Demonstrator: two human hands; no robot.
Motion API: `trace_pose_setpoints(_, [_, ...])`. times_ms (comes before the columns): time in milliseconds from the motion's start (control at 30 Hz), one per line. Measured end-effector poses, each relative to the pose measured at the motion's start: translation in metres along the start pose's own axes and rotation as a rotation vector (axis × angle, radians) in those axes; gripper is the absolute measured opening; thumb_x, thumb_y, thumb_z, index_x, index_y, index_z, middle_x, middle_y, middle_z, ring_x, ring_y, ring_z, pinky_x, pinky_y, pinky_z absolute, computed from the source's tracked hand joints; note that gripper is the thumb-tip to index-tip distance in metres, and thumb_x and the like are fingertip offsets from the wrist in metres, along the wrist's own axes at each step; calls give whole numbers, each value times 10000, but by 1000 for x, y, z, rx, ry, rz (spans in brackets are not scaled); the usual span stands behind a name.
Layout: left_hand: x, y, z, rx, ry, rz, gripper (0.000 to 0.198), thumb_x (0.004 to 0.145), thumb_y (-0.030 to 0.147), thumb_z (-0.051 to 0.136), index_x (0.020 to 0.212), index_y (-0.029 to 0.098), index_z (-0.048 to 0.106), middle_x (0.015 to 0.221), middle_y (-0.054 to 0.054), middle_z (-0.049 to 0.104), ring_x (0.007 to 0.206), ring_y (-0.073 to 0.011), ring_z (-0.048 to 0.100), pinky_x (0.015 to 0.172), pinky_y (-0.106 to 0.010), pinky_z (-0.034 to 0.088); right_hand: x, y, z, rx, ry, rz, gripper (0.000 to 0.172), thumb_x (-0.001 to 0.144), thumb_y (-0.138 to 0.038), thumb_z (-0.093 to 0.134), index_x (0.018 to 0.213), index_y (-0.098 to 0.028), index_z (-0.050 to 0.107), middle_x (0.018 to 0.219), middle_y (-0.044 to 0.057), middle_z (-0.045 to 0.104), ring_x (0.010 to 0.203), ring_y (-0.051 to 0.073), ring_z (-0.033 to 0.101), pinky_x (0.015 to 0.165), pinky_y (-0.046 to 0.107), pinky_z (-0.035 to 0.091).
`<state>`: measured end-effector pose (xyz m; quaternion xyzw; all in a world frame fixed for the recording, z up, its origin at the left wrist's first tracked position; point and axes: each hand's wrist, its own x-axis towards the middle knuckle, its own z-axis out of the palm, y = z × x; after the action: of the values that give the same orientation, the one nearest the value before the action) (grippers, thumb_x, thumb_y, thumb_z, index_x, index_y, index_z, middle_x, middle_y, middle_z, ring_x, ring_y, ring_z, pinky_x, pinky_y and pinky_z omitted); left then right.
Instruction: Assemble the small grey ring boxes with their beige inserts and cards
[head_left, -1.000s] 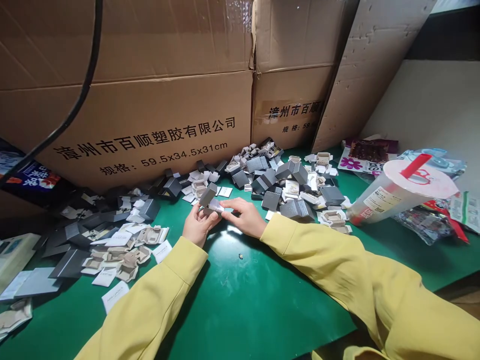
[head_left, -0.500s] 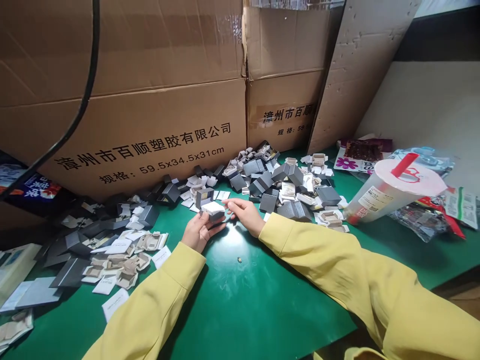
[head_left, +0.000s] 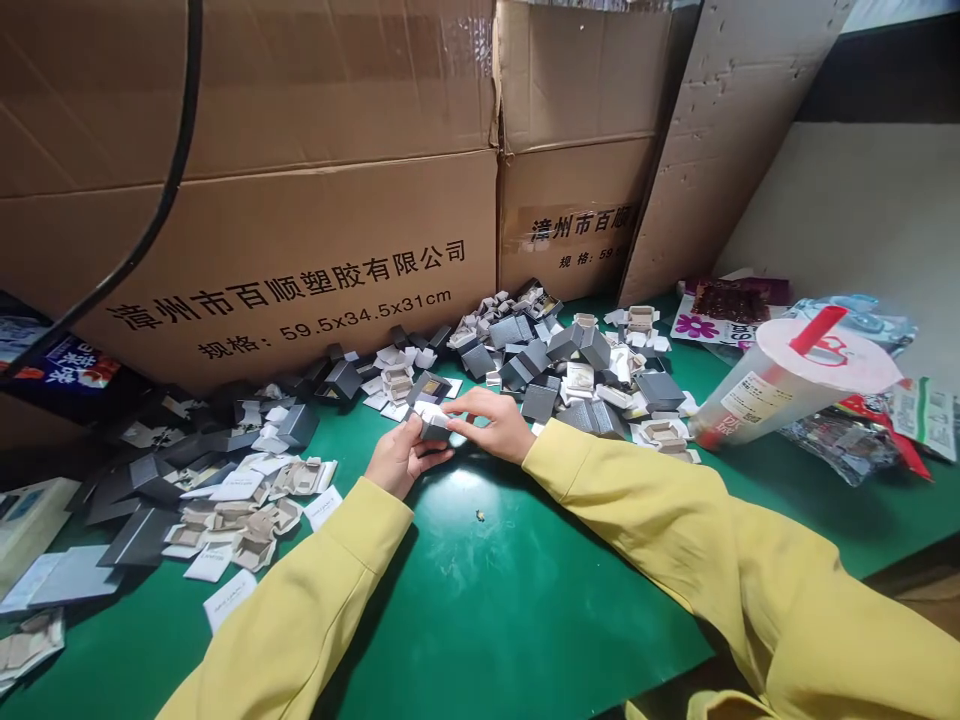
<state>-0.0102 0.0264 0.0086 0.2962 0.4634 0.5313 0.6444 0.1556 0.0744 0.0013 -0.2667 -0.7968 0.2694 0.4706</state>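
1. Brown cartons point(head_left: 337, 250) wall off the far side of the green table point(head_left: 525, 610); their tops run out of view, and a leaning cardboard panel point(head_left: 727, 140) cuts off the right-hand carton's printing.
2. Left of the table's middle, toward the far side, the left hand point(head_left: 397, 462) grips a small grey box point(head_left: 435, 429) with something white point(head_left: 430, 411) on top; fingers conceal much of it.
3. Bent fingers of the right hand point(head_left: 495, 425) reach the box's right side; whether they pinch or merely touch, I cannot tell.
4. Heaps of grey boxes and pale inserts lie left point(head_left: 225, 480) and far right point(head_left: 570, 370), too overlapped to count; the left heap's far end sinks into shadow.
5. At right, a cup point(head_left: 780, 390) with a red straw point(head_left: 819, 330) partly hides snack packets point(head_left: 855, 440).
6. Black cable point(head_left: 169, 190) crosses the left carton, leaving view above.
7. Yellow sleeves point(head_left: 645, 500) cover parts of the near table.
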Motion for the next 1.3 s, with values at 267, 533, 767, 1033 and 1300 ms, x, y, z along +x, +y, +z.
trace_pose_setpoints(267, [-2,-1,2,21,-32,8,347,641,396,718,779,95,614,649,-30,603,558,-99,557,650,-332,579,0,4,-1,-117,-30,-122,226,845,-333,501,950,-203,653,830,63,649,772,157,571,744,304,484])
trace_pose_setpoints(533, [-1,-4,1,25,-29,51,406,636,435,710,829,87,628,663,-38,620,560,-106,569,690,-326,573,-1,5,2,9,-36,-76,243,835,-384,518,862,-200,674,816,63,634,767,147,586,711,283,499])
trace_pose_setpoints(767, [1,-6,-2,18,-23,57,424,640,439,707,877,95,629,712,-51,651,594,-123,615,679,-282,570,-2,0,2,-14,-40,-61,181,820,-255,522,867,-212,692,831,58,665,779,151,603,732,288,502])
trace_pose_setpoints(1033, [1,-6,-3,17,-39,53,450,639,425,713,942,116,592,754,-53,656,616,-138,631,722,-312,563,-6,2,3,-17,-28,-23,425,662,-1,385,875,-209,689,897,21,682,860,146,610,804,303,500])
trace_pose_setpoints(1300, [-2,-3,2,39,-89,118,552,614,342,747,1089,201,502,959,-47,627,796,-160,633,780,-353,535,-3,-8,9,190,113,170,179,757,-143,494,810,-167,663,883,50,661,844,136,613,773,268,513])
